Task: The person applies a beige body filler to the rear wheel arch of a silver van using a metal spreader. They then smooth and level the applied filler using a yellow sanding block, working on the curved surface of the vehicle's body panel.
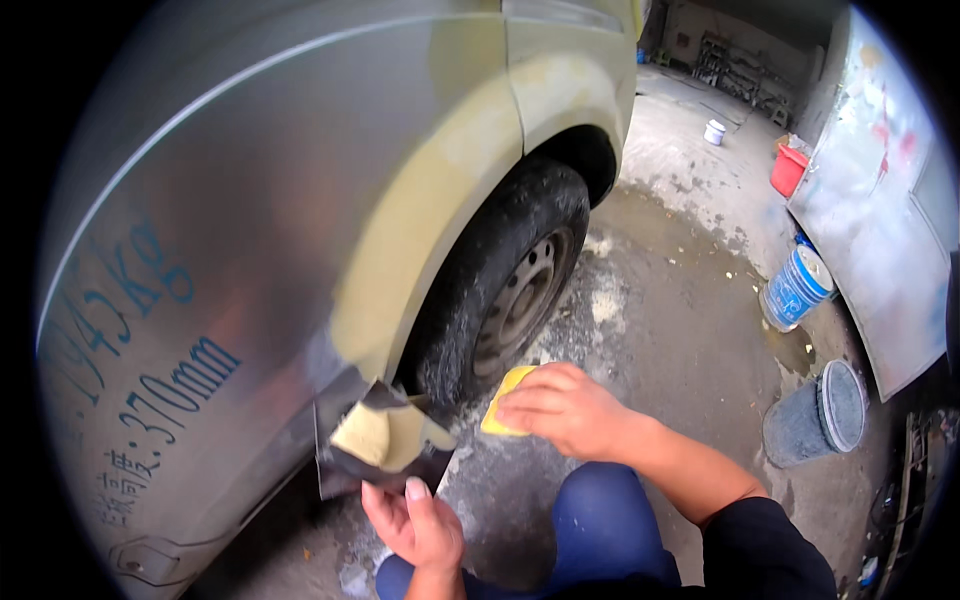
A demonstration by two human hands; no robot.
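Left hand: the left hand (pixel 415 525) is coming up from the bottom edge, fingers curled shut around the lower edge of a dark metal mixing board (pixel 385 440), thumb lying on top of it.
Board: it's sitting tilted just below the body panel, right next to the wheel, and it's carrying a smear of pale yellow filler (pixel 375 432).
Right hand: the right hand (pixel 565 405) is lying palm down with the fingers pretty much flat and together, pressing on a yellow spreader (pixel 503 400). Only the left end of the spreader is showing, so I can't tell how tight the grip is.
Spreader spot: it's sitting just right of the board, low in front of the tyre (pixel 505 280), near the wet concrete floor (pixel 670 330).
Vehicle: a silver body panel (pixel 250 200) is filling the left side, with a band of yellowish filler (pixel 440 200) running around the wheel arch.
Knee: a blue trouser knee (pixel 600 520) is poking up between the 2 forearms.
Background: 1 blue and white bucket (pixel 797 288) and 1 grey bucket (pixel 815 412) are lying tipped on the floor to the right, well apart from the hands. A red tub (pixel 787 170) is standing further back beside a leaning metal sheet (pixel 880 220).
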